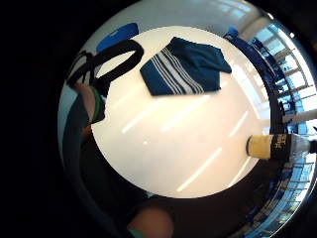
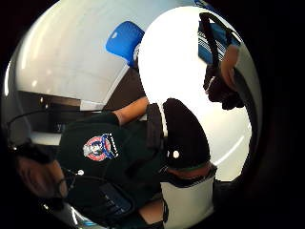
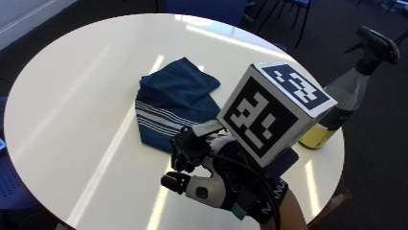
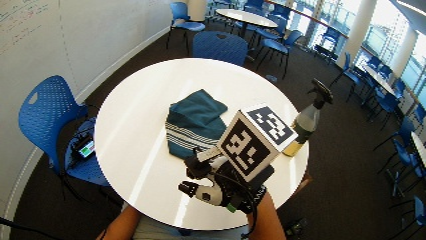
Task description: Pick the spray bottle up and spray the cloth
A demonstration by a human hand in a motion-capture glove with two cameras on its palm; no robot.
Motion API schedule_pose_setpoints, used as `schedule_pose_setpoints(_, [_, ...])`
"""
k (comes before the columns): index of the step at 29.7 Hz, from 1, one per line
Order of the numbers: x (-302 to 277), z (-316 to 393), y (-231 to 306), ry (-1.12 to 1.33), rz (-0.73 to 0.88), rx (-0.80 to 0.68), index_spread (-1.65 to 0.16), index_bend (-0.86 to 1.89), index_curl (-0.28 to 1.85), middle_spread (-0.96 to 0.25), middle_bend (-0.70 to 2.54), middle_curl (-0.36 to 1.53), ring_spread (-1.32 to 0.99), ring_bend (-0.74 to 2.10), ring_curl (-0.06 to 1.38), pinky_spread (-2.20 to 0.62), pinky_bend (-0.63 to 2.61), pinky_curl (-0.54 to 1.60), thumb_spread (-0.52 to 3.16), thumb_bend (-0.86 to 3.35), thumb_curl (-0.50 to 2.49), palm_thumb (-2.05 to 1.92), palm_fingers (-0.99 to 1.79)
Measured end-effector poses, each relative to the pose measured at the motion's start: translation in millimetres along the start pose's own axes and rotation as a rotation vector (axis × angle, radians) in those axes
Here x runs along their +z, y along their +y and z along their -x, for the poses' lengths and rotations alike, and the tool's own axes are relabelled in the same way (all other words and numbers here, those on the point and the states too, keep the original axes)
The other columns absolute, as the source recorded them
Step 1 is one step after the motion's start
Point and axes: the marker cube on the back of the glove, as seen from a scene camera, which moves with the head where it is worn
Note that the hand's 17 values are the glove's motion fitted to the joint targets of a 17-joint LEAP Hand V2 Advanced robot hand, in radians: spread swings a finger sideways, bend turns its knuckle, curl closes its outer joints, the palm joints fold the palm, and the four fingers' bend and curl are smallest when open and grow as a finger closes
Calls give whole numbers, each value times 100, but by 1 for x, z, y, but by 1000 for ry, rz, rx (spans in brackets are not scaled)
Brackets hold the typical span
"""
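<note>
Daylight pours in from tall windows [image 4: 399,55] along one side of the room, and the scene is bright throughout. The round glossy white table [image 3: 76,86] throws back long pale streaks of glare in both outside views — in the thumb-side palm view its surface burns out to flat white. The folded teal cloth with white stripes [image 3: 172,108] casts only a faint shadow. Both palm views bend hard at their rims, curving the table's edge, and fall off into black. The clear plastic spray bottle with yellow liquid [image 1: 277,146] looks soft and stretched there — slightly blurred.
</note>
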Motion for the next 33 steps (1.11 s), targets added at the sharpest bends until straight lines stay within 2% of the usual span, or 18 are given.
schedule_pose_setpoints(2, [1, 1, 0, 0, 0, -1, -15, 27, 10, -8, 46, 14, -11, 51, 13, -13, 40, 9, 52, 24, 8, 37, 139])
schedule_pose_setpoints(5, [3, 2, 0, -2, 1, -4, -19, 28, 18, -10, 50, 20, -14, 55, 21, -16, 43, 17, 72, 26, 11, 40, 134])
schedule_pose_setpoints(12, [5, 3, -1, -3, 2, -5, -24, 28, 28, -12, 54, 29, -16, 57, 31, -19, 43, 26, 99, 24, 16, 42, 128])
schedule_pose_setpoints(33, [8, 12, -8, -10, 3, -32, -27, 22, 39, -13, 50, 39, -18, 54, 38, -20, 39, 34, 123, 14, 26, 45, 126])
